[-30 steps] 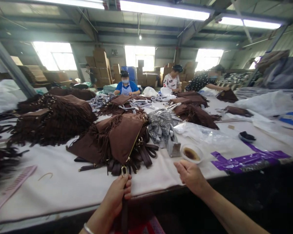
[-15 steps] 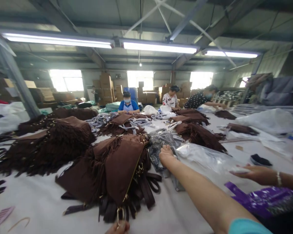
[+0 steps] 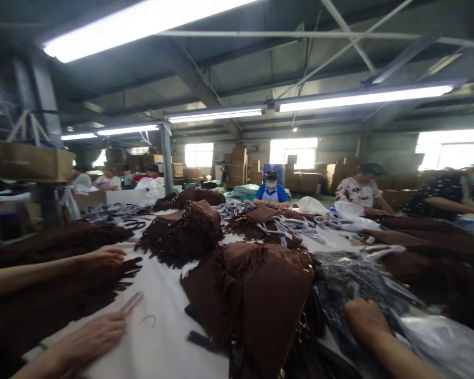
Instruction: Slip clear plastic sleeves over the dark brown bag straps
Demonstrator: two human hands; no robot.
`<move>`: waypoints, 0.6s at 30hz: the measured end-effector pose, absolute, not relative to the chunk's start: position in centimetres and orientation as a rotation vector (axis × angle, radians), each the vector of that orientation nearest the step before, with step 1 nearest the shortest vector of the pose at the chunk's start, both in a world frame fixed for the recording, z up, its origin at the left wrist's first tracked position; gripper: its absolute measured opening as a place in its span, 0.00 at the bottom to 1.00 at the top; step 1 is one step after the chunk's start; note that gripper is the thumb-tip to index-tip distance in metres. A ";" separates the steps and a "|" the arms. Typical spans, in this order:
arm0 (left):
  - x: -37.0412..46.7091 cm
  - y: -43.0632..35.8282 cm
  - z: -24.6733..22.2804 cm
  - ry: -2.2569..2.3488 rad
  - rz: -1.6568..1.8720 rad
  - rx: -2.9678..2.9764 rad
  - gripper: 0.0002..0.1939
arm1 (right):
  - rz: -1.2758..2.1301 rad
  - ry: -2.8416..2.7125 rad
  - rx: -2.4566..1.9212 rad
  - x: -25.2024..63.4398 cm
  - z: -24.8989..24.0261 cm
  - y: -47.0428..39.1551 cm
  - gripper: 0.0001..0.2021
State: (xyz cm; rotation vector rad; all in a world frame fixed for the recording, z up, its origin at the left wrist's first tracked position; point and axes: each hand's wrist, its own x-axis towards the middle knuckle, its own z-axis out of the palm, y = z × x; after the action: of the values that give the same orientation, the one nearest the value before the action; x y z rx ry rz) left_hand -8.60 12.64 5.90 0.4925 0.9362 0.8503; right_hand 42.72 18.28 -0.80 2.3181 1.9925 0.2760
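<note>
My right hand [image 3: 367,318] reaches in from the lower right, its fingers closed over a speckled grey plastic bag [image 3: 339,268]. A small pale piece pokes up at the fist, blurred, and I cannot make out what it is. Left of this hand lies a pile of dark brown fringed bags [image 3: 276,305], with gold zips, rings and clasps along the edge and dark straps below. Clear plastic [image 3: 450,337] spreads beside my right forearm. My left hand is out of view.
At left, a co-worker's two hands [image 3: 98,331] work by dark fringed pieces [image 3: 75,295], the lower one at a pink comb-like tool [image 3: 132,302]. More brown bags [image 3: 185,231] and grey straps [image 3: 296,226] cover the table. People sit across it, including one in blue [image 3: 271,192].
The view has swung left, bringing the co-worker's hands into sight. My left hand, which held a gold clasp at the bottom, has left the picture. My right hand stays at the grey plastic.
</note>
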 end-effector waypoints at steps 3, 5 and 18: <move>-16.7 14.9 12.4 0.823 1.028 0.385 0.18 | 0.236 2.044 2.331 44.0 -2.0 18.5 0.22; -18.2 15.2 14.3 0.794 1.055 0.410 0.18 | 0.184 2.067 2.333 44.4 -2.1 18.5 0.19; 6.2 4.1 -3.1 0.706 0.543 0.586 0.18 | -0.443 2.304 2.523 41.0 7.6 7.9 0.18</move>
State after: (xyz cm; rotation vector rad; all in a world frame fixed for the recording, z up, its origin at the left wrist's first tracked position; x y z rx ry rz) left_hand 6.19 4.13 -3.06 0.5858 0.7055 0.5429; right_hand 41.00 7.92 7.56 2.5232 2.3040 -0.4431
